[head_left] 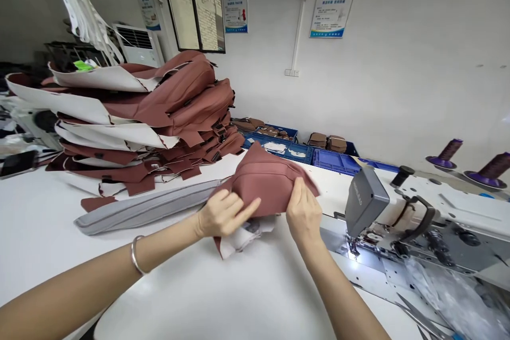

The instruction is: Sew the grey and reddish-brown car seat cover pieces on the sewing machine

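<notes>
A folded reddish-brown leather cover piece (265,178) with white backing is raised above the white worktable (207,287). My left hand (223,214), a bangle on its wrist, grips the piece's lower left edge with curled fingers and one finger stretched along it. My right hand (303,211) pinches the piece's right edge. A long grey padded strip (147,207) lies on the table just left of the piece.
A sewing machine (402,218) stands at the right, with purple thread cones (450,151) behind it and scissors (422,321) at the lower right. A tall stack of reddish-brown covers (159,111) fills the left. Blue crates (303,151) sit along the wall.
</notes>
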{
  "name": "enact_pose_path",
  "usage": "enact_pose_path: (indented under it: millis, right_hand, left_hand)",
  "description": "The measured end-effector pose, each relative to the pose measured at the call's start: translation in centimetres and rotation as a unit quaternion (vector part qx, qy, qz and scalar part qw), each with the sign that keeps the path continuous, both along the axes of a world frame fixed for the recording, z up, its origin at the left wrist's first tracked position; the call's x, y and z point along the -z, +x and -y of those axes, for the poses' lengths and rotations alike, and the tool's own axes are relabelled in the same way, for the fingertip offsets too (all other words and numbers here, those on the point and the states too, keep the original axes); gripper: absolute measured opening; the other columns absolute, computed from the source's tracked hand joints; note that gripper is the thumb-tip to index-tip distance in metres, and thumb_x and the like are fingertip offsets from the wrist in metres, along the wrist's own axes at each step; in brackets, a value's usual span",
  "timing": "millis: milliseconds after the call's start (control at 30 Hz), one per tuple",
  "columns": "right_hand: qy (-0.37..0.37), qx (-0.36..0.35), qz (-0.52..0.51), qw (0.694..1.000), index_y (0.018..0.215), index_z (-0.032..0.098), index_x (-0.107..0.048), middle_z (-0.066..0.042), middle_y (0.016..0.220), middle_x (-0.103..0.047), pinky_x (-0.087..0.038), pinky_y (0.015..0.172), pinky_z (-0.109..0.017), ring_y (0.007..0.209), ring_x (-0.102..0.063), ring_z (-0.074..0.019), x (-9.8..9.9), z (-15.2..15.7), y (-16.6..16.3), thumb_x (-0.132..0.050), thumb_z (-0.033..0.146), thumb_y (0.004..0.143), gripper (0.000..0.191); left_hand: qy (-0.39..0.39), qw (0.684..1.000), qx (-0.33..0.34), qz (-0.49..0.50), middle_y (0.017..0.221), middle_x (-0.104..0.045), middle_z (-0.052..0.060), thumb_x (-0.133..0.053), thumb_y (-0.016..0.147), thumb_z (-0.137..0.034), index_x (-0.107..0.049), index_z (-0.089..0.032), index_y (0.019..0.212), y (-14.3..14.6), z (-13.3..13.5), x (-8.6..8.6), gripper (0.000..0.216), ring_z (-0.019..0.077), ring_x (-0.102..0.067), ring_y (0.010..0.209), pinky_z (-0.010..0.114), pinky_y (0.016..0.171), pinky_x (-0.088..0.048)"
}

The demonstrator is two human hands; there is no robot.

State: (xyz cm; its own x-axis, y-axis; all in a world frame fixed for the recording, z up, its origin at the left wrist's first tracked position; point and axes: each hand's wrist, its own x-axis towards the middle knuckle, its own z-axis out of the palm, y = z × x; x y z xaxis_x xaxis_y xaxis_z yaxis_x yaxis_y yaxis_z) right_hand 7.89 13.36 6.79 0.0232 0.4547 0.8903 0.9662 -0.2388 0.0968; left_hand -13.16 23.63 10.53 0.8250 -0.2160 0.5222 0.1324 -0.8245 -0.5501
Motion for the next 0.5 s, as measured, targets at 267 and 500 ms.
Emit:
enact_pose_path:
  millis: [267, 500]
  right_hand:
    - [-0.1, -0.109, 0.056, 0.987, 0.1, 0.001, -0.06, -0.021, 0.1, -0.064, -0.051, 0.085, -0.042, 0.113, -0.053, -0.029, 10.6, 8.1, -1.9, -0.034, -0.002, 0.077, 0.036]
    - [-0.185, -0.081, -0.033, 0.979, 0.099, -0.001, -0.062, -0.027, 0.113, -0.058, -0.046, 0.09, -0.053, 0.117, -0.046, -0.0389, 14.2, 12.7, -5.6, -0.04, 0.004, 0.073, 0.035]
  left_hand:
    - [-0.15, 0.94, 0.009, -0.306, 0.066, -0.061, 0.005, -0.05, 0.08, -0.014, -0.057, -0.025, 0.12, -0.5, 7.7, 7.9, 0.043, 0.0205, -0.052, 0.058, 0.033, 0.052, -0.037]
    - [-0.442, 0.708, 0.098, -0.541, 0.049, -0.057, -0.006, -0.057, 0.066, -0.018, -0.062, -0.037, 0.113, 0.8, 8.1, 5.3, 0.051, 0.0158, -0.048, 0.041, 0.026, 0.046, -0.037]
